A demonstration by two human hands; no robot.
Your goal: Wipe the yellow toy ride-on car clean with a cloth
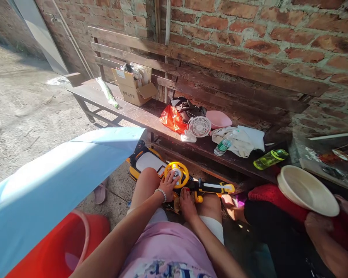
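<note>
A yellow and black ride-on toy excavator with a white seat panel stands by my knees. Its yellow steering wheel has a white hub. My left hand, with a beaded bracelet on the wrist, lies over the lower left of the wheel, fingers stretched onto the hub. To its right, my right hand rests with fingers laid out on the dark body below the wheel, apparently holding nothing. The toy's black and white arm reaches right, ending in a yellow bucket.
Along the brick wall a wooden bench bears a cardboard box, white fan, pink basin, water bottle and green bottle. A blue umbrella and red bucket are left. Another person holds cream basins at right.
</note>
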